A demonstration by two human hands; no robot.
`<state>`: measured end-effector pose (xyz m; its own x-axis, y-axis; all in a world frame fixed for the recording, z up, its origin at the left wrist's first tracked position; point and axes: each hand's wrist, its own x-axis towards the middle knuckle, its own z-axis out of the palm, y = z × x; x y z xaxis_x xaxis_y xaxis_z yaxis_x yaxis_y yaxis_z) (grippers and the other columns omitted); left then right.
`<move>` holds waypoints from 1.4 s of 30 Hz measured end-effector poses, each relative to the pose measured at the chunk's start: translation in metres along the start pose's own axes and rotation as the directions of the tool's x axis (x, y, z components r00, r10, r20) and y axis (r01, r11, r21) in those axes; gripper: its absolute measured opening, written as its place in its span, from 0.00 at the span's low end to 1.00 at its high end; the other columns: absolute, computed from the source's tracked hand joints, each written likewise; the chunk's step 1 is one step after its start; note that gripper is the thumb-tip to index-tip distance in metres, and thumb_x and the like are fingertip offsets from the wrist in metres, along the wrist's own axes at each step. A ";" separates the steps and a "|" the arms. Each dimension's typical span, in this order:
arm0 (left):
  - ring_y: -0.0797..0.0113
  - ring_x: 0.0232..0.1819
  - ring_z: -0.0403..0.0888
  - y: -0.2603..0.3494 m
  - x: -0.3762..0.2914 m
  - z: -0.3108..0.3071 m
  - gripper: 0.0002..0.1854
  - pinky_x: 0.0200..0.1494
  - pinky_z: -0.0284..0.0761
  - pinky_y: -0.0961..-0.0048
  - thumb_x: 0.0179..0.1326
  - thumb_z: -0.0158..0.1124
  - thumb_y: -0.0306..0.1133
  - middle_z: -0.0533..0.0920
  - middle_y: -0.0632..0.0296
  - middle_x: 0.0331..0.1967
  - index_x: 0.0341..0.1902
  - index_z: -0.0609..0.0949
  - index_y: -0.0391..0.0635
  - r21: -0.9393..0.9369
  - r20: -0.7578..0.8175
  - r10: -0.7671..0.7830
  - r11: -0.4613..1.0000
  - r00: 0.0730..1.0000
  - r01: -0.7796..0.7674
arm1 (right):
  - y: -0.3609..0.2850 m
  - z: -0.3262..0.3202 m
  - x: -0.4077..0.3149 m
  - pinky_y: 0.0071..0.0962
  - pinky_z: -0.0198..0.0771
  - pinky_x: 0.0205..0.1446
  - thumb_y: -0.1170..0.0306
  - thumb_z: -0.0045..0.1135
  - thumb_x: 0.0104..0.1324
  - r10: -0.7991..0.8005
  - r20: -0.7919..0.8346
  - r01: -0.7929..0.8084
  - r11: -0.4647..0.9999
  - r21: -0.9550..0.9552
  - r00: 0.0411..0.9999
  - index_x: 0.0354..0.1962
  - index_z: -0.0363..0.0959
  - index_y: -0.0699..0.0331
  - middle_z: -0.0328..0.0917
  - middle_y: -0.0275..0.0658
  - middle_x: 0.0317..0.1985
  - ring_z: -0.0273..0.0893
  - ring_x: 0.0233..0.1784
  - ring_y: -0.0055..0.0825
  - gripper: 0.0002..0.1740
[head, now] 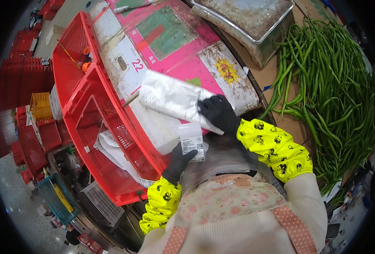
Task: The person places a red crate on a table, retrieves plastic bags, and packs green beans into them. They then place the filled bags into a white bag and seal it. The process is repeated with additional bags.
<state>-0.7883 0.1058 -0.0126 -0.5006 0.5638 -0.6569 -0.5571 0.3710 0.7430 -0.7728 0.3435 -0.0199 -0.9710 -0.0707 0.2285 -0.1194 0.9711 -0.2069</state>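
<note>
Both of my hands wear black gloves, with yellow panda-print sleeve covers behind them. In my left hand (178,161) is a small white printed label or packet (191,141), pinched under the thumb and held upright in front of the apron. My right hand (218,113) has its curled fingers on the near right end of a flat bundle of clear plastic bags (171,95). That bundle lies slantwise over pink and white cardboard (187,68). The fingertips under the plastic are hidden.
Two red plastic crates (111,109) stand along the left; the nearer holds white paper or sheeting (114,149). Long green peppers (333,95) are heaped at the right. A dirty scale (244,19) is at the back, and a knife (132,7) lies on the far cardboard.
</note>
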 end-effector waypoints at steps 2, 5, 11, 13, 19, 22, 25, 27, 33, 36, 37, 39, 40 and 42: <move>0.70 0.45 0.76 0.007 -0.002 -0.004 0.21 0.50 0.70 0.73 0.53 0.60 0.23 0.79 0.61 0.44 0.53 0.72 0.39 -0.099 -0.046 0.067 0.993 0.997 -0.071 | -0.002 -0.004 -0.008 0.36 0.60 0.49 0.57 0.59 0.51 0.150 0.109 -0.167 0.971 0.171 0.983 0.37 0.74 0.58 0.73 0.34 0.37 0.69 0.42 0.33 0.19; 0.71 0.46 0.76 0.014 0.001 -0.003 0.21 0.49 0.70 0.74 0.53 0.61 0.23 0.78 0.62 0.45 0.53 0.72 0.38 -0.039 -0.059 -0.011 0.999 0.998 0.008 | -0.014 -0.019 -0.033 0.36 0.59 0.51 0.61 0.60 0.50 0.080 -0.178 -0.039 0.974 0.224 0.981 0.39 0.74 0.57 0.73 0.33 0.37 0.68 0.42 0.33 0.18; 0.74 0.45 0.74 0.025 0.016 0.021 0.28 0.46 0.72 0.77 0.51 0.62 0.19 0.77 0.64 0.45 0.58 0.69 0.44 0.370 0.014 0.166 0.915 0.986 -0.159 | -0.036 -0.032 -0.056 0.34 0.64 0.45 0.62 0.60 0.52 0.028 0.063 -0.050 0.924 0.379 0.998 0.36 0.73 0.58 0.69 0.36 0.28 0.68 0.36 0.35 0.15; 0.73 0.47 0.74 0.034 0.018 0.030 0.31 0.47 0.72 0.77 0.50 0.61 0.17 0.75 0.63 0.49 0.60 0.67 0.44 0.045 -0.048 0.317 0.948 0.947 -0.315 | -0.039 -0.029 -0.055 0.32 0.66 0.42 0.63 0.61 0.53 0.180 0.049 -0.179 0.839 0.513 0.983 0.36 0.73 0.60 0.70 0.38 0.28 0.70 0.35 0.35 0.14; 0.70 0.53 0.70 0.061 0.020 0.045 0.36 0.56 0.66 0.74 0.48 0.56 0.13 0.73 0.58 0.50 0.64 0.62 0.44 0.039 0.069 0.209 0.977 0.976 -0.212 | -0.032 -0.025 -0.059 0.25 0.67 0.37 0.69 0.62 0.53 0.465 0.378 -0.517 0.216 0.828 0.800 0.36 0.72 0.62 0.73 0.38 0.31 0.73 0.35 0.26 0.13; 0.70 0.53 0.70 0.064 0.021 0.052 0.37 0.57 0.65 0.74 0.48 0.57 0.14 0.73 0.59 0.50 0.65 0.62 0.44 -0.034 0.022 0.297 0.955 0.955 -0.296 | -0.025 -0.025 -0.062 0.23 0.67 0.36 0.71 0.62 0.53 0.442 0.460 -0.589 0.214 0.780 0.770 0.37 0.72 0.62 0.73 0.37 0.32 0.72 0.35 0.22 0.14; 0.70 0.54 0.69 0.062 0.022 0.060 0.38 0.58 0.63 0.74 0.48 0.58 0.14 0.73 0.58 0.52 0.65 0.61 0.44 -0.054 -0.029 0.385 0.921 0.922 -0.386 | -0.021 -0.025 -0.060 0.22 0.67 0.36 0.71 0.62 0.52 0.444 0.359 -0.508 0.280 0.815 0.821 0.39 0.71 0.61 0.73 0.37 0.34 0.72 0.36 0.21 0.15; 0.69 0.54 0.70 0.062 0.024 0.062 0.33 0.58 0.63 0.73 0.49 0.58 0.15 0.73 0.57 0.53 0.62 0.65 0.42 -0.032 -0.053 0.422 0.905 0.905 -0.424 | -0.021 -0.025 -0.058 0.23 0.67 0.36 0.72 0.63 0.52 0.453 0.260 -0.427 0.317 0.847 0.853 0.39 0.72 0.61 0.73 0.37 0.35 0.71 0.38 0.22 0.15; 0.70 0.52 0.72 0.063 0.023 0.061 0.20 0.56 0.65 0.75 0.54 0.56 0.15 0.76 0.57 0.49 0.52 0.74 0.37 -0.045 -0.138 0.338 0.937 0.931 -0.347 | -0.023 -0.028 -0.053 0.27 0.66 0.42 0.72 0.64 0.51 0.430 0.218 -0.394 0.379 0.837 0.876 0.38 0.72 0.61 0.72 0.37 0.35 0.72 0.41 0.28 0.15; 0.70 0.52 0.72 0.064 0.022 0.066 0.20 0.55 0.66 0.75 0.54 0.55 0.14 0.76 0.57 0.48 0.52 0.73 0.37 0.055 -0.146 0.454 0.891 0.879 -0.451 | -0.019 -0.029 -0.051 0.29 0.66 0.44 0.72 0.64 0.50 0.439 0.214 -0.401 0.392 0.828 0.873 0.37 0.72 0.61 0.72 0.38 0.35 0.72 0.40 0.33 0.16; 0.71 0.52 0.72 0.064 0.021 0.068 0.20 0.55 0.66 0.75 0.54 0.55 0.14 0.76 0.57 0.48 0.52 0.73 0.37 0.082 -0.155 0.478 0.879 0.865 -0.471 | -0.017 -0.030 -0.049 0.30 0.66 0.44 0.72 0.64 0.49 0.426 0.184 -0.385 0.452 0.805 0.886 0.37 0.72 0.61 0.72 0.39 0.34 0.72 0.40 0.34 0.16; 0.71 0.51 0.73 0.065 0.021 0.070 0.19 0.54 0.67 0.76 0.54 0.56 0.14 0.77 0.58 0.47 0.51 0.74 0.38 0.015 -0.194 0.484 0.871 0.853 -0.491 | -0.014 -0.030 -0.046 0.30 0.66 0.44 0.72 0.64 0.49 0.413 0.135 -0.354 0.518 0.778 0.901 0.37 0.72 0.61 0.71 0.40 0.34 0.71 0.40 0.35 0.16; 0.71 0.50 0.73 0.066 0.021 0.070 0.19 0.53 0.68 0.76 0.54 0.56 0.15 0.77 0.58 0.47 0.51 0.74 0.38 -0.021 -0.220 0.480 0.868 0.849 -0.496 | -0.014 -0.030 -0.043 0.31 0.66 0.44 0.72 0.64 0.49 0.413 0.115 -0.340 0.527 0.779 0.903 0.36 0.72 0.61 0.71 0.40 0.33 0.71 0.40 0.36 0.16; 0.72 0.48 0.73 0.067 0.021 0.068 0.18 0.52 0.68 0.76 0.54 0.56 0.15 0.77 0.59 0.46 0.51 0.74 0.38 -0.034 -0.295 0.381 0.912 0.876 -0.409 | -0.014 -0.031 -0.040 0.31 0.66 0.45 0.72 0.64 0.49 0.404 0.097 -0.318 0.529 0.787 0.910 0.35 0.72 0.61 0.71 0.39 0.32 0.71 0.40 0.36 0.15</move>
<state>-0.7905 0.1927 0.0322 -0.8467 0.4176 -0.3299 -0.3260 0.0829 0.9417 -0.7262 0.3401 0.0035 -0.9516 0.3055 0.0322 0.0830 0.3566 -0.9306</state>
